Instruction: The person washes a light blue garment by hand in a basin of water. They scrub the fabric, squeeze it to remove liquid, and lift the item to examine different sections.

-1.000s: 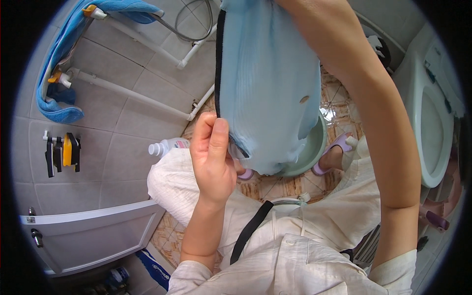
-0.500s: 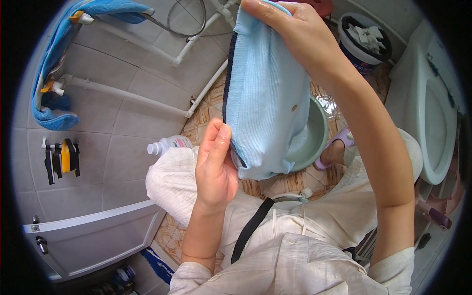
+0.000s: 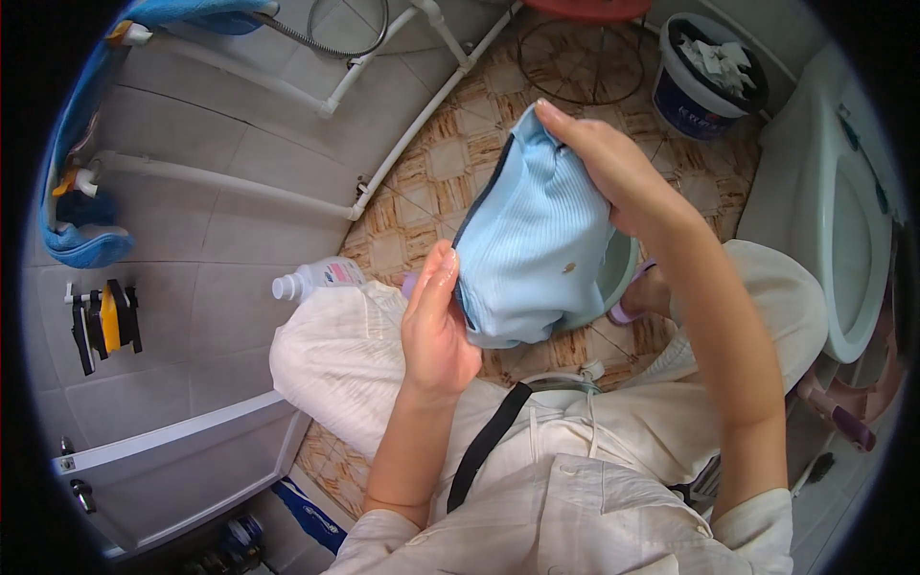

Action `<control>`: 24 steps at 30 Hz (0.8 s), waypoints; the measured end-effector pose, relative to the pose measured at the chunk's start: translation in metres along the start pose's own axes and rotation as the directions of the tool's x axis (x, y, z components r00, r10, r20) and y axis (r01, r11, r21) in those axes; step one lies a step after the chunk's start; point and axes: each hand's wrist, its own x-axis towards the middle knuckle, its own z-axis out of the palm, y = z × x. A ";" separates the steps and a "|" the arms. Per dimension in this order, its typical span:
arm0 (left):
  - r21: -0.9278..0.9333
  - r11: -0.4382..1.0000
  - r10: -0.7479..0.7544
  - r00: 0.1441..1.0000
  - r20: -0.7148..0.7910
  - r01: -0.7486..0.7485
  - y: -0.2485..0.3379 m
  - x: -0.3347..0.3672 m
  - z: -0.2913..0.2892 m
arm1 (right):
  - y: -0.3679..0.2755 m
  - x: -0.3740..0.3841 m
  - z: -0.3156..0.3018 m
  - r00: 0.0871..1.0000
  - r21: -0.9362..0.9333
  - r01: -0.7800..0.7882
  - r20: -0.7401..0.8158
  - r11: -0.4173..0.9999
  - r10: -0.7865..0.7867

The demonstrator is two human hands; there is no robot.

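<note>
Between my two hands hangs a light blue ribbed cloth garment (image 3: 537, 230) with a dark edge along its left side and a small brownish mark or badge on its front. My left hand (image 3: 436, 331) grips the lower part of the dark edge, thumb on the near side. My right hand (image 3: 613, 172) pinches the upper corner, with its fingers partly hidden behind the fabric. Below and behind the garment a pale green basin (image 3: 621, 268) stands on the floor, mostly covered from sight.
A white bottle (image 3: 321, 279) stands left of my knee. Beyond are a red-topped stool (image 3: 589, 8) and a bin (image 3: 709, 81) with crumpled paper. The toilet (image 3: 843, 240) is at right. White pipes (image 3: 230, 177) and a blue towel (image 3: 91, 246) are along the left wall.
My right hand has come down and nearer, bringing the garment's upper end lower. The fabric is less stretched upward, and the stool and more floor now show beyond it.
</note>
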 end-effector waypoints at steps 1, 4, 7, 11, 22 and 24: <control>-0.006 1.000 -0.003 1.000 -0.006 0.003 -0.001 0.001 -0.002 | 0.007 0.001 0.001 0.998 0.045 -0.064 -0.021 0.997 0.065; -0.075 0.996 -0.061 0.988 -0.145 0.050 -0.008 0.006 -0.004 | 0.030 -0.001 0.002 0.980 0.143 -0.201 0.030 0.969 0.199; -0.111 0.992 -0.089 0.969 -0.232 0.065 -0.010 0.012 -0.006 | 0.059 -0.004 0.004 0.943 0.121 -0.256 0.249 0.959 0.220; -0.160 0.986 -0.073 0.972 -0.222 0.037 -0.019 0.015 -0.033 | 0.087 -0.015 0.014 0.892 -0.135 0.017 0.450 0.991 0.046; -0.066 0.985 -0.170 0.815 -0.554 0.160 -0.049 0.030 -0.050 | 0.150 -0.015 0.021 0.978 0.591 -0.160 -0.011 0.791 0.206; -0.071 0.985 -0.170 0.807 -0.565 0.158 -0.052 0.031 -0.050 | 0.149 -0.014 0.029 0.971 0.630 -0.126 -0.078 0.766 0.224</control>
